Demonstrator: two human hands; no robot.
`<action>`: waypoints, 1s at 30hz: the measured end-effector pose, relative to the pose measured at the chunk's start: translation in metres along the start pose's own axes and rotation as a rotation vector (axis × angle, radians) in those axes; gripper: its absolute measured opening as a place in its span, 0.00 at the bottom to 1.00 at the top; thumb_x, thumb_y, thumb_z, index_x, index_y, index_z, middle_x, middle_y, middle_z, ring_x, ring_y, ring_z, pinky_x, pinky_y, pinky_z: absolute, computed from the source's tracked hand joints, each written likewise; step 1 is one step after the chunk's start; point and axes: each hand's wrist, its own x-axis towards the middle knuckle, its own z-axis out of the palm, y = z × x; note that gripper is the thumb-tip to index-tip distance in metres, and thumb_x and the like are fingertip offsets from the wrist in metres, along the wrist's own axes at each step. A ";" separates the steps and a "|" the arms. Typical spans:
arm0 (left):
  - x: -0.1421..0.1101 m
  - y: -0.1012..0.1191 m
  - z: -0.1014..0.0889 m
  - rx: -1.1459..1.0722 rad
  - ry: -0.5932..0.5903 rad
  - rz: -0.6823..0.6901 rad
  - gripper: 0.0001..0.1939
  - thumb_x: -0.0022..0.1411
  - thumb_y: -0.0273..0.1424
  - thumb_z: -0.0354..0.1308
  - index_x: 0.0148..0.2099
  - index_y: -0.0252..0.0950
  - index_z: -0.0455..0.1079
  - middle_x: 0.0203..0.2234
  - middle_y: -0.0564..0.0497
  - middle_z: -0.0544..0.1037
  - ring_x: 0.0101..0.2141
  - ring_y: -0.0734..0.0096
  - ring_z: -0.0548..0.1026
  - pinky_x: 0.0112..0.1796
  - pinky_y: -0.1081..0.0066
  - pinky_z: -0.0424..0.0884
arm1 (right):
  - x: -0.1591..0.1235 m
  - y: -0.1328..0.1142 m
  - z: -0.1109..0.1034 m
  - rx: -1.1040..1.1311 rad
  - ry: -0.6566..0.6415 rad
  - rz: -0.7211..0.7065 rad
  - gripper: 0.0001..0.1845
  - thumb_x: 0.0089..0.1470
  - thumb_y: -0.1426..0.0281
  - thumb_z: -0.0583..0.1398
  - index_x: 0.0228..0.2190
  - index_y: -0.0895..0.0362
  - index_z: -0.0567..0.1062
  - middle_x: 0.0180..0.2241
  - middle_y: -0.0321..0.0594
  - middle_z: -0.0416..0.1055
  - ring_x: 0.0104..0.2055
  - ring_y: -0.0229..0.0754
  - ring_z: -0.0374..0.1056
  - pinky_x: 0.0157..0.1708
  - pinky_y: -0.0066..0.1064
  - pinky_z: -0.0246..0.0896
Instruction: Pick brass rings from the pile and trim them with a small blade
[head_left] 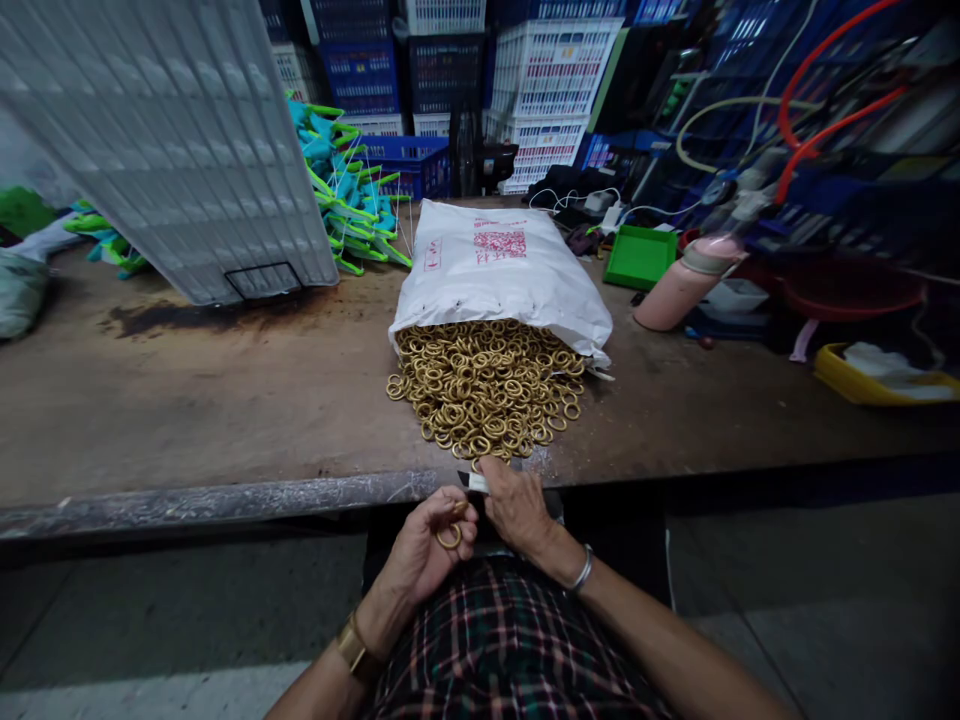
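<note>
A heap of brass rings (487,390) spills from the open mouth of a white printed sack (499,270) lying on the brown worktable (187,400). My left hand (427,545) is held just below the table's front edge, fingers curled round one brass ring (450,537). My right hand (514,505) reaches to the table edge at the near fringe of the heap, fingers pinched on a small white and dark piece (474,482) that I cannot make out. A watch is on my left wrist, a metal bangle on my right.
A tilted white plastic crate (180,140) stands at the back left beside a pile of teal and green parts (349,190). A green tray (639,257), a pink cylinder (679,285), a yellow tray (870,375) and hoses lie at the right. Stacked crates fill the back.
</note>
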 end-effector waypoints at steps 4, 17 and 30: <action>0.000 0.002 -0.002 -0.077 -0.017 -0.031 0.09 0.50 0.27 0.56 0.36 0.32 0.66 0.24 0.51 0.70 0.21 0.78 0.68 0.20 0.79 0.62 | 0.003 0.006 0.003 0.123 0.060 0.012 0.15 0.43 0.80 0.50 0.35 0.58 0.67 0.29 0.41 0.71 0.29 0.39 0.64 0.28 0.29 0.48; 0.024 0.005 0.023 0.472 0.160 0.299 0.18 0.51 0.40 0.58 0.41 0.35 0.64 0.22 0.55 0.69 0.19 0.79 0.66 0.16 0.80 0.59 | 0.011 0.024 -0.020 1.073 -0.115 0.092 0.13 0.50 0.60 0.53 0.24 0.57 0.65 0.17 0.28 0.55 0.20 0.30 0.49 0.21 0.24 0.47; 0.023 0.006 0.033 0.764 0.226 0.354 0.14 0.53 0.41 0.55 0.32 0.33 0.66 0.19 0.56 0.67 0.17 0.82 0.63 0.18 0.81 0.58 | 0.014 0.020 -0.009 1.105 -0.099 0.182 0.17 0.53 0.57 0.50 0.20 0.57 0.62 0.15 0.28 0.57 0.18 0.30 0.51 0.21 0.23 0.48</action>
